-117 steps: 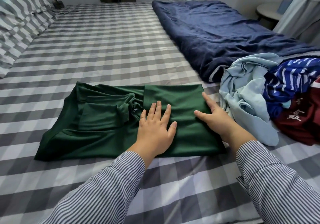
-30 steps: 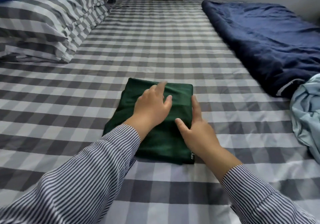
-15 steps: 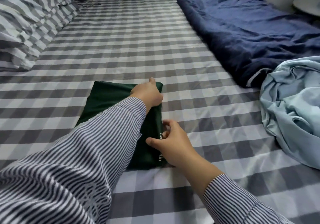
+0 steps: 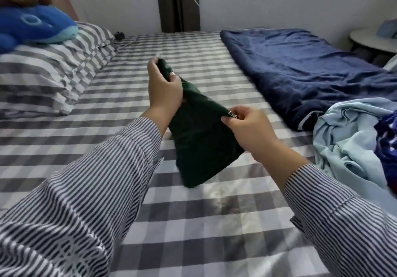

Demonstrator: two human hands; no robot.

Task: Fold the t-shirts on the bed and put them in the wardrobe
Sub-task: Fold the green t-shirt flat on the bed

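I count one folded green t-shirt [image 4: 199,139], two hands, one pile of unfolded clothes [image 4: 354,141] at the right edge of the frame. In that pile I make out two pieces: a light blue one and a blue patterned one; more I cannot tell. One dark blue blanket [image 4: 300,68] in the upper right, one striped pillow [image 4: 49,72] at the left with one blue plush toy [image 4: 36,27] on it, upper left of the frame. One round side table [image 4: 373,40] at the far right edge.

The green t-shirt sits in the middle of the frame, lifted off the checked bed sheet [image 4: 193,212]. Its long axis runs diagonal, from upper left down toward lower right; the narrow bunched end points up and away, the wide end hangs low.

My left hand [image 4: 164,90] grips the upper bunched end, fingers curled around the cloth. My right hand [image 4: 247,124] pinches the right edge of the shirt between thumb and fingers, by some small white lettering. Both sleeves are striped.
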